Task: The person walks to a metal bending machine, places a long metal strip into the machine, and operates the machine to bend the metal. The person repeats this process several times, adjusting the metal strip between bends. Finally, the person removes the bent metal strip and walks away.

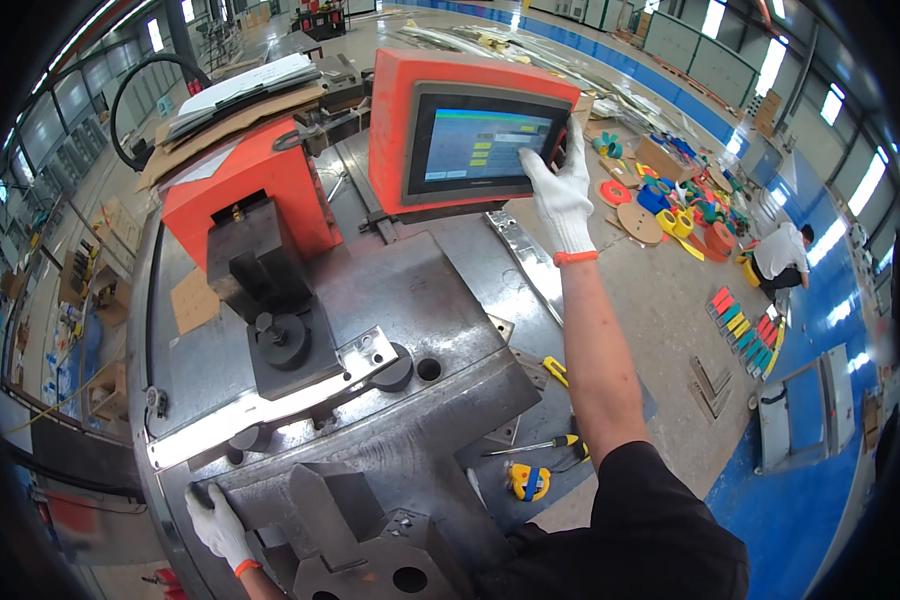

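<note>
Two gloved hands at a metalworking machine, one up at the red touchscreen panel.
Closest in, the left hand (217, 522) lies loose on the machine's edge, holding nothing, beside some dark steel blocks (335, 510); the forearm's cut off below. Right of those: one yellow-and-blue tape measure (530, 482), one screwdriver (545, 444), one yellow cutter (556, 371). One shiny metal bar (260, 405) crosses the worktop (410, 290) under one dark press head (255, 250). Past that sits the panel (395, 110), a chunky red housing with a black-framed blue display, lettering too small to make out. The right hand (562, 195) has one digit at the display, the rest partly hidden along the side, so can't tell if it's gripping. Way back, one crouching person (778, 255) near coloured rolls (670, 205), too jumbled to count.
</note>
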`<state>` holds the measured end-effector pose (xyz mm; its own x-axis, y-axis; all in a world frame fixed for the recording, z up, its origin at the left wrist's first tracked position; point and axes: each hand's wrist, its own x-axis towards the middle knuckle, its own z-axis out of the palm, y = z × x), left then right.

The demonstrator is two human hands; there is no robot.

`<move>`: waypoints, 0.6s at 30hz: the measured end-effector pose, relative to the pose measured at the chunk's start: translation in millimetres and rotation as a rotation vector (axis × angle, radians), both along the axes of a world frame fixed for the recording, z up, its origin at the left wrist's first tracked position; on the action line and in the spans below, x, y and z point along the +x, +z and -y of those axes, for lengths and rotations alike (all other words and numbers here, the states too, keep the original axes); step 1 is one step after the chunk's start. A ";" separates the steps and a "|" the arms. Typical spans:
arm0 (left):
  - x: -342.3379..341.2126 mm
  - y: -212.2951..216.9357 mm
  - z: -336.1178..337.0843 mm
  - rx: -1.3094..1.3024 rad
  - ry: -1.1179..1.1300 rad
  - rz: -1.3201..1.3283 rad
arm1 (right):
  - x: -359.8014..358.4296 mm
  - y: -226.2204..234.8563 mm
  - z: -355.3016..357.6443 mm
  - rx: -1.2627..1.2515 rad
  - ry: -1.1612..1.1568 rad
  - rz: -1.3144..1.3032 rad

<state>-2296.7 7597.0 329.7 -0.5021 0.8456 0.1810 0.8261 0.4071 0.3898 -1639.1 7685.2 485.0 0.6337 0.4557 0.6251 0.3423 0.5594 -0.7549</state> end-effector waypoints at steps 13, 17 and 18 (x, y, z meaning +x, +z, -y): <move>-5.1 -5.0 0.0 0.020 -0.015 -0.013 | 20.0 -15.1 7.2 -0.092 0.003 0.146; -1.4 -5.6 -1.6 0.021 -0.025 -0.002 | 20.6 -10.5 13.9 -0.086 0.027 0.139; -4.8 -6.3 1.3 0.023 -0.025 -0.001 | 17.9 -10.8 14.8 -0.099 0.031 0.128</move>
<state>-2301.5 7595.7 323.4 -0.4810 0.8534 0.2011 0.8360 0.3773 0.3984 -1621.2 7670.5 474.2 0.5366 0.5373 0.6507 0.4230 0.4960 -0.7583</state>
